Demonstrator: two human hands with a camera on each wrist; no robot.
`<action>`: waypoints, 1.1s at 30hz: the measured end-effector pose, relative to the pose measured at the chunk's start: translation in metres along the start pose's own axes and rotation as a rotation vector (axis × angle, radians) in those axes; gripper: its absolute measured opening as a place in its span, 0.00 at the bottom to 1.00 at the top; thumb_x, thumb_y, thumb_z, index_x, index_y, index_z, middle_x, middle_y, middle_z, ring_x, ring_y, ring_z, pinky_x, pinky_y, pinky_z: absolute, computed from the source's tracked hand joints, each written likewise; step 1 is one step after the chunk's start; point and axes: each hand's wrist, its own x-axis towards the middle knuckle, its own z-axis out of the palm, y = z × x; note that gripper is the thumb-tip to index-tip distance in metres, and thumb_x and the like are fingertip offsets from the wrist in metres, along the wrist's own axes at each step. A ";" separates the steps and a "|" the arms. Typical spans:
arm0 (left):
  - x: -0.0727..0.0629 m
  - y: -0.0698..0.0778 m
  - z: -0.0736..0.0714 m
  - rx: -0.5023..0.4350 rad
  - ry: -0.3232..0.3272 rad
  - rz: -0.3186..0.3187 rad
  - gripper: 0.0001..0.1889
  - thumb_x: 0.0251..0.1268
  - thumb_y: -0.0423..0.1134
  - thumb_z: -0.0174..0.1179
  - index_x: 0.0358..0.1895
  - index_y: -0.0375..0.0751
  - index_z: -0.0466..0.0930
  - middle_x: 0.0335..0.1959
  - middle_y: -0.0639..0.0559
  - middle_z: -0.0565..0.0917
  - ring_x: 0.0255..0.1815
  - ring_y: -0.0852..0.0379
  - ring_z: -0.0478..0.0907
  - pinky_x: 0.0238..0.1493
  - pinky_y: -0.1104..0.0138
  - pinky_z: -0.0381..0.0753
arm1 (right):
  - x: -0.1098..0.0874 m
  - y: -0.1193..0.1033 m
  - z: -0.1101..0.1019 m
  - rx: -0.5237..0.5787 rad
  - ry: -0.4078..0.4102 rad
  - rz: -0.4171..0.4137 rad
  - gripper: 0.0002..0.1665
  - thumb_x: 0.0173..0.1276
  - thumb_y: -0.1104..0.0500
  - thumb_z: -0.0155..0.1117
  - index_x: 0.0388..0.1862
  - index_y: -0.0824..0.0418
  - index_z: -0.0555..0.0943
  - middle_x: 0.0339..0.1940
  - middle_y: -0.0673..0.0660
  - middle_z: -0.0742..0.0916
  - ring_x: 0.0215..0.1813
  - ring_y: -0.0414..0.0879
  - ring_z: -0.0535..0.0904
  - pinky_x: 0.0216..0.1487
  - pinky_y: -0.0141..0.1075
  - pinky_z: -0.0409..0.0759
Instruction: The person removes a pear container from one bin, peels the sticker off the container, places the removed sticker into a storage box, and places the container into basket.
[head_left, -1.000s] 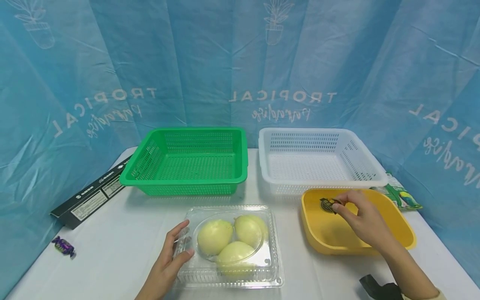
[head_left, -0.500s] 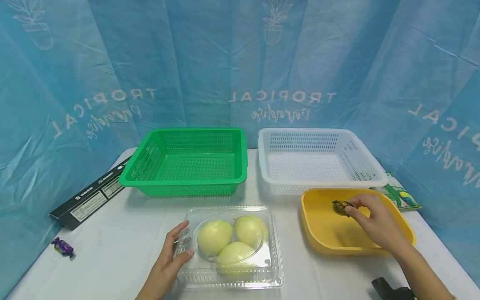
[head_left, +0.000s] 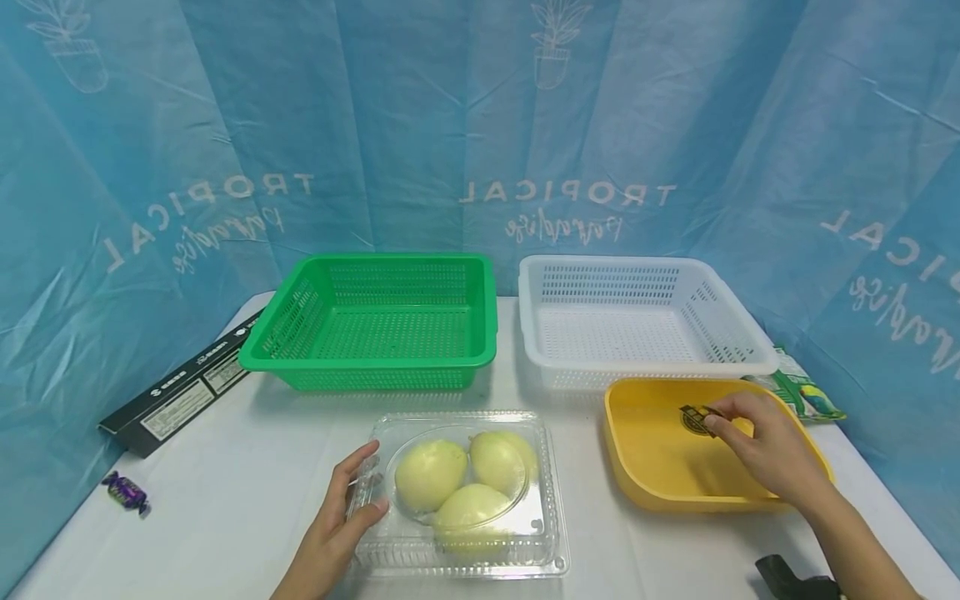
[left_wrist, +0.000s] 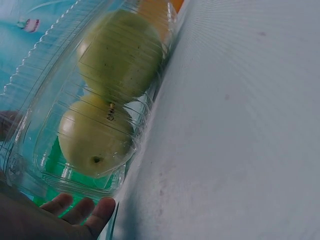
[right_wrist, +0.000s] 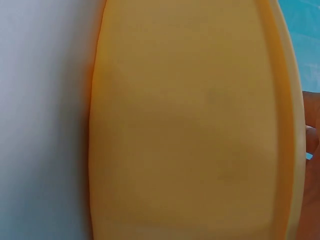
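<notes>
My left hand (head_left: 337,517) grips the left side of a clear plastic clamshell box (head_left: 551,500), thumb and fingers at its edge. Three pale yellow-green fruits (head_left: 431,475) sit inside under the lid. In the left wrist view, the fingers (left_wrist: 102,215) lie against the end of the box, close beside two of the fruits (left_wrist: 95,135). Over the yellow basin (head_left: 660,500), my right hand (head_left: 765,442) pinches a small dark label (head_left: 696,419) with a round printed emblem. The right wrist view shows mostly the basin's outer wall (right_wrist: 190,125), with the label hidden behind it.
Behind the box stand a green basket (head_left: 367,375) and a white basket (head_left: 645,367). A green packet (head_left: 806,392) lies behind the basin. At left are a long black carton (head_left: 180,400) and a purple wrapped candy (head_left: 127,493). A blue curtain (head_left: 420,133) closes off the back.
My right hand has moved a little to the right over the basin, carrying the label with it. My left hand and the box have stayed in place.
</notes>
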 end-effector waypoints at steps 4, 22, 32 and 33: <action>0.000 0.001 0.000 -0.003 -0.002 -0.014 0.31 0.68 0.39 0.50 0.72 0.53 0.49 0.74 0.40 0.48 0.74 0.35 0.42 0.63 0.29 0.42 | 0.000 0.005 -0.002 -0.005 -0.029 0.016 0.05 0.65 0.55 0.64 0.33 0.55 0.82 0.32 0.51 0.83 0.35 0.29 0.67 0.35 0.31 0.70; -0.001 0.002 0.000 -0.007 -0.002 -0.030 0.31 0.69 0.40 0.50 0.72 0.52 0.49 0.73 0.40 0.48 0.73 0.36 0.42 0.62 0.29 0.42 | 0.001 0.021 0.001 -0.012 -0.229 0.093 0.07 0.64 0.53 0.64 0.33 0.55 0.83 0.33 0.49 0.85 0.38 0.35 0.75 0.43 0.44 0.78; 0.000 0.001 0.000 -0.001 0.000 -0.022 0.31 0.68 0.40 0.50 0.72 0.52 0.49 0.73 0.40 0.49 0.73 0.36 0.42 0.63 0.31 0.42 | 0.003 0.019 0.006 -0.015 -0.346 0.125 0.05 0.64 0.55 0.64 0.34 0.54 0.82 0.34 0.48 0.85 0.40 0.43 0.75 0.42 0.40 0.75; 0.000 0.001 0.000 0.000 0.001 -0.026 0.31 0.68 0.40 0.50 0.72 0.52 0.49 0.73 0.41 0.49 0.73 0.37 0.42 0.63 0.31 0.42 | 0.003 0.018 0.006 -0.017 -0.348 0.119 0.05 0.64 0.54 0.64 0.34 0.54 0.82 0.34 0.48 0.85 0.39 0.42 0.74 0.42 0.39 0.74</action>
